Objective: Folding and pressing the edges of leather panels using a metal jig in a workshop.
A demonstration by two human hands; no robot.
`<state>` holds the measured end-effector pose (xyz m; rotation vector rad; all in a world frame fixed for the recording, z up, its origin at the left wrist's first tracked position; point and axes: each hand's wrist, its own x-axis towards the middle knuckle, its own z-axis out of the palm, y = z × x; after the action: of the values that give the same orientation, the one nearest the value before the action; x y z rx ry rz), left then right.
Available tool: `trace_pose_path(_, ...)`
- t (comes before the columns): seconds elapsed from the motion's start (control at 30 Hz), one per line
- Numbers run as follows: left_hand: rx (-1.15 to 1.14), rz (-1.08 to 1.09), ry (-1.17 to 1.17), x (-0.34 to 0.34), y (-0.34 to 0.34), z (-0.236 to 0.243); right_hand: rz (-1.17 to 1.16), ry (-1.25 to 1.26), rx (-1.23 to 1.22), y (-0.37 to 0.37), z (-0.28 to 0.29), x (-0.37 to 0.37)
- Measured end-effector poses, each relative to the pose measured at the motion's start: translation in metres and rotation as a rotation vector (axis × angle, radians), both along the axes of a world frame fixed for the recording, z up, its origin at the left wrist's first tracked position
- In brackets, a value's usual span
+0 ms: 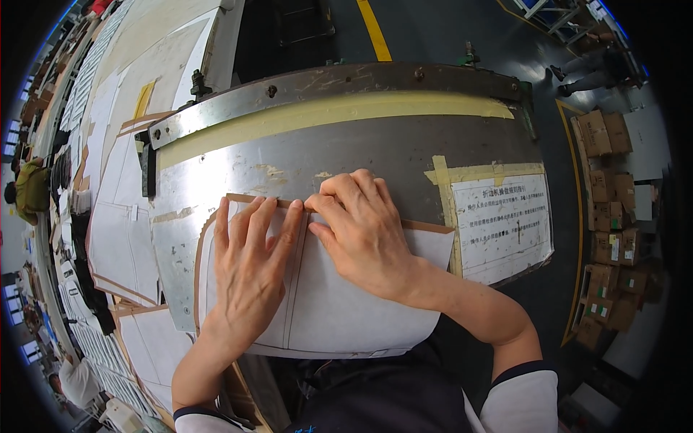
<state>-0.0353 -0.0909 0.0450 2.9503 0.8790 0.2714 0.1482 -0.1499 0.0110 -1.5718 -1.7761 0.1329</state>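
Note:
A white panel [339, 310] with brown edging and dark lines lies on the metal machine plate [289, 159]. Its brown top strip [427, 226] runs under my fingertips. My left hand [249, 270] lies flat on the panel's left part, fingers stretched toward the strip and its index tip near the centre line. Against it, my right hand [368, 234] has its fingers curled and pinches the strip at the middle of the top edge. The wrist and palm cover some of the panel's right part.
A metal bar [361, 76] with bolts and yellow tape [332, 112] crosses the plate's far side. A printed sheet [500, 227] is taped at right. Similar white panels [126, 231] lie on the left table. Cardboard boxes [613, 195] stack beyond, near a person's legs [595, 71].

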Motion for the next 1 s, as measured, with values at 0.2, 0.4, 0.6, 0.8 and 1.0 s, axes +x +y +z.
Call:
trace_pose_path(0.2,-0.016,-0.009,-0.016,-0.005,-0.001,-0.001,0.024,-0.008,-0.041,-0.001,0.002,0.0)
trace_pose_path(0.4,0.13,0.034,-0.032,-0.005,-0.002,-0.01,0.064,-0.226,0.085,-0.004,0.001,-0.002)
trace_pose_path(0.6,0.207,0.156,0.045,-0.026,0.002,-0.01,0.054,-0.329,0.181,-0.004,-0.005,-0.007)
trace_pose_path(0.8,0.093,0.699,-0.441,-0.122,-0.043,-0.022,0.052,-0.344,0.211,-0.008,-0.016,0.005)
trace_pose_path(1.0,-0.562,1.042,-0.884,-0.191,-0.142,-0.061,0.028,-0.325,0.064,-0.003,0.008,-0.003)
